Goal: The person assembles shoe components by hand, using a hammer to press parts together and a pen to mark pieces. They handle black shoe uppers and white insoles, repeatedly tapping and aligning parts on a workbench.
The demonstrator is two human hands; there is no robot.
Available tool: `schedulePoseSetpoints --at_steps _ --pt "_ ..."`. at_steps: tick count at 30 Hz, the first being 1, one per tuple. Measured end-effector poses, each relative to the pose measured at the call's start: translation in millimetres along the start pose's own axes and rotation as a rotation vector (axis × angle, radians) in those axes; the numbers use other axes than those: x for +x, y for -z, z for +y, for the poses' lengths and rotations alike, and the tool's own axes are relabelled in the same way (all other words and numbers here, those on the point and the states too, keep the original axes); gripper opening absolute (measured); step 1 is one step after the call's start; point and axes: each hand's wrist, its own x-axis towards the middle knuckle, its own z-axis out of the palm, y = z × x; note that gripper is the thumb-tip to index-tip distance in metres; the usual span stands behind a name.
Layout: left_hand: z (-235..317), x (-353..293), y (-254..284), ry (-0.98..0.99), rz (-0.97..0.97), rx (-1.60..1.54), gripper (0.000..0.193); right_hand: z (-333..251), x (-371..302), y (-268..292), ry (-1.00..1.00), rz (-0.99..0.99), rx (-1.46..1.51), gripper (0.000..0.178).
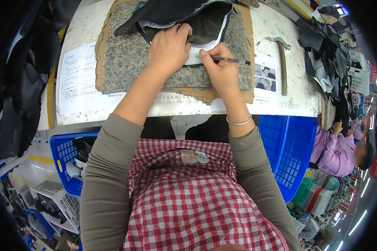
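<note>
A black leather-like piece point(167, 13) with a white-edged opening and dark inner lining lies at the far side of a grey stone slab point(121, 62). My left hand point(170, 48) is closed on the near white edge of this piece, its fingers curled over into the opening. Just to the right, my right hand point(223, 69) pinches a slim pen point(234, 61), which points left at the white strip point(195, 54) of the piece. The pen's tip is hidden behind my thumb and fingers.
Cardboard point(99, 62) lies under the slab on the white table point(299, 71). A hammer point(283, 67) rests right, beside printed sheets point(266, 75). Dark pieces are heaped at right point(329, 54) and left point(27, 92). Blue crates point(295, 154) stand below; a person point(339, 154) is at far right.
</note>
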Motion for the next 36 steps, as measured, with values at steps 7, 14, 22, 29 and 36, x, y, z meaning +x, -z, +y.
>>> schedulePoseSetpoints --at_steps 7,14,22,29,36 --pt "2.5 1.4 -1.7 0.059 -0.029 0.007 0.025 -0.3 1.7 0.1 -0.049 -0.026 0.089 0.022" --pt "0.4 -11.3 -13.0 0.305 0.161 -0.057 0.033 1.2 -25.2 47.5 -0.349 0.104 0.558 0.007" --pt "107.0 94.9 -75.9 -0.058 -0.352 -0.544 0.041 -7.8 -44.5 79.6 -0.106 0.116 0.206 0.022" --pt "-106.5 32.8 170.2 -0.141 0.314 0.313 0.047 17.8 -79.3 99.9 -0.229 0.168 0.282 0.023" --pt "-221.0 -158.6 512.6 0.677 0.091 1.288 0.105 -0.6 -112.4 114.5 -0.281 0.151 0.286 0.019"
